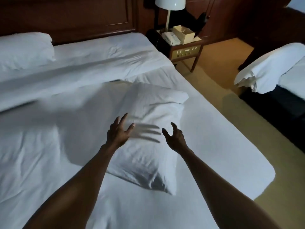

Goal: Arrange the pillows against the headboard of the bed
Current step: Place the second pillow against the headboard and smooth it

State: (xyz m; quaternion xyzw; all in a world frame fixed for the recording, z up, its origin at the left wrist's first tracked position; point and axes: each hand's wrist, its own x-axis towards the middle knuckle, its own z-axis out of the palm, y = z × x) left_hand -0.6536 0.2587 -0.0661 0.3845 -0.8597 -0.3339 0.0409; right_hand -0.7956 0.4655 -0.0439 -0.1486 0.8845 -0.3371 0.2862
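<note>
A white striped pillow (148, 139) lies lengthwise on the middle of the white bed (214, 146), far from the dark wooden headboard (69, 17). A second white pillow (24, 50) rests against the headboard at the far left. My left hand (118, 131) hovers over the near pillow with fingers spread, holding nothing. Beside it, my right hand (175, 138) is also spread and empty, just above the pillow's right edge. The left hand casts a finger shadow on the pillow.
A rumpled white duvet (74, 71) runs across the bed below the headboard. A nightstand (183, 48) with a lamp (170, 4), a phone and a box stands right of the bed. A second bed (272, 71) is at the far right, across beige carpet.
</note>
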